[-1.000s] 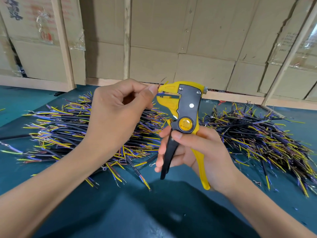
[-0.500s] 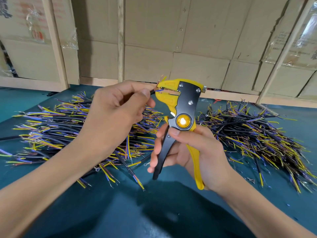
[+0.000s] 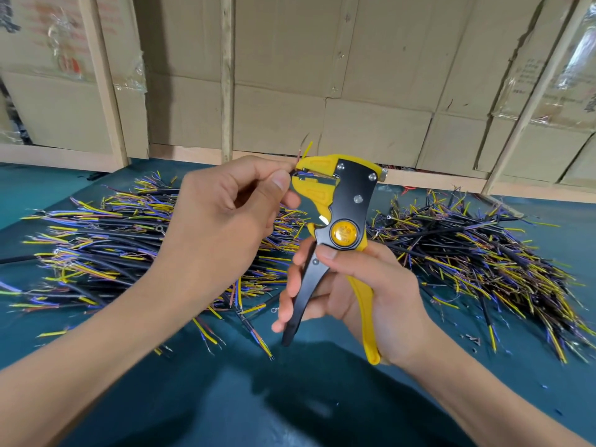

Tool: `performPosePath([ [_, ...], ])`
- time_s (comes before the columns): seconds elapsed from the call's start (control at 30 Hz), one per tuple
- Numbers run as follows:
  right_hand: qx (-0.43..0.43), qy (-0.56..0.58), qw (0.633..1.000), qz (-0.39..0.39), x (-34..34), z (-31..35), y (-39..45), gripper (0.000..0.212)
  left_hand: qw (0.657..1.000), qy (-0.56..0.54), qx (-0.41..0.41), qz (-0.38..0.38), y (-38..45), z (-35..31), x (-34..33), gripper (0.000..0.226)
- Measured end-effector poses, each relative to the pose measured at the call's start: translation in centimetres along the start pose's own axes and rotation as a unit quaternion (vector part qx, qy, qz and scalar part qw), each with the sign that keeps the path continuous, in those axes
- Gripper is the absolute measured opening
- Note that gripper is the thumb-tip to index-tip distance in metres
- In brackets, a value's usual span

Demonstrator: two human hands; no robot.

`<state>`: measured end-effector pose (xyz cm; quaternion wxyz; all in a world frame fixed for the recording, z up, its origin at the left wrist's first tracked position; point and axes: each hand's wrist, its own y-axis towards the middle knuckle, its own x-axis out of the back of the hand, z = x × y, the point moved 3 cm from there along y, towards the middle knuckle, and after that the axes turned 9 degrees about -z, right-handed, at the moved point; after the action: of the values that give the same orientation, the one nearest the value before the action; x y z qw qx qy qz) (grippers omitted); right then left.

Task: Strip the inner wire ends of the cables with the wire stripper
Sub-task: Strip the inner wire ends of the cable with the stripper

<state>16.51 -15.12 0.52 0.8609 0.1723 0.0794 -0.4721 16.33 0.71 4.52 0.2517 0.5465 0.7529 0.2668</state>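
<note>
Here the step in hand looks like feeding: the left hand pinches a thin black multi-core cable with yellow and blue inner wires between thumb and curled fingers and holds its end at the mouth of the yellow-and-black pistol-grip wire stripper. One yellow inner wire sticks up past the top of the tool's head, and a blue one appears to lie between the yellow jaws, though how deep it sits cannot be told. The right hand is wrapped round the stripper, thumb pressed just below the round yellow dial, fingers curled over the black lever, palm against the yellow handle. The two handles stand well apart, so the tool seems not yet squeezed. The next move likely calls for steadying the wire end in the jaws, then closing the right hand firmly while the left keeps its pinch.

Both hands and the tool are raised above the teal desk. A left heap of cut cables and a right heap of cut cables lie on it, with brown cardboard boxes behind.
</note>
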Motion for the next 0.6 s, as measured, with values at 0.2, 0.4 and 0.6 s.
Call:
performPosePath([
  [0.2, -0.002, -0.008, 1.000, -0.019, -0.19, -0.20, -0.06, 0.018, 1.000, 0.031, 0.002, 0.002, -0.09, -0.31, 0.20, 0.021],
  [0.4, -0.029, -0.025, 0.995, -0.091, -0.07, -0.32, -0.21, 0.028, 0.990, 0.136, -0.025, 0.024, 0.05, -0.72, 0.42, 0.024],
  [0.6, -0.030, 0.037, 0.997, -0.055, 0.64, -0.34, 0.47, 0.023, 0.959, 0.263, -0.101, 0.008, 0.14, -0.07, 1.05, 0.019],
])
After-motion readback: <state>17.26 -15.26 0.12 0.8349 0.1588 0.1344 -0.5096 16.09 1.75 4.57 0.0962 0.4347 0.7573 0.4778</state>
